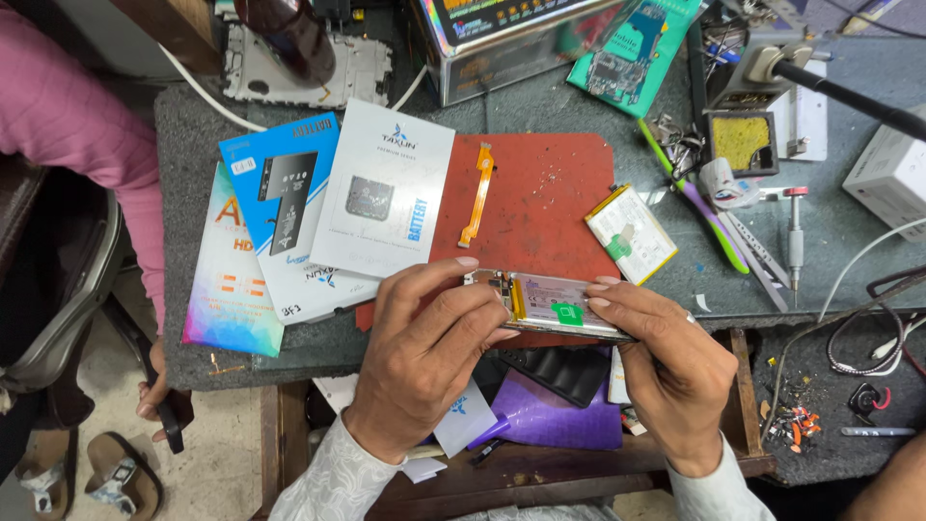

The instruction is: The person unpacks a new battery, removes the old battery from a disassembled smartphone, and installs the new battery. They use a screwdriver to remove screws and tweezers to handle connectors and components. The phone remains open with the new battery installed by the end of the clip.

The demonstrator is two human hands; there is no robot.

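Observation:
Both my hands hold an opened phone [552,304] with its back off, over the near edge of a red work mat [550,193]. My left hand [424,352] grips its left end, fingers over the circuit board. My right hand [666,352] grips the right end, fingertips on the fitted battery with a green tab. A loose battery [632,234] with a yellow edge lies on the mat's right edge. An orange flex cable [477,196] lies on the mat's left part.
White and blue battery packages [386,188] lie left of the mat. Tweezers, a green tool and a screwdriver [794,236] lie to the right, behind them a soldering sponge holder [741,143]. A person in a pink sleeve [87,145] sits at left. An open drawer [555,405] sits below.

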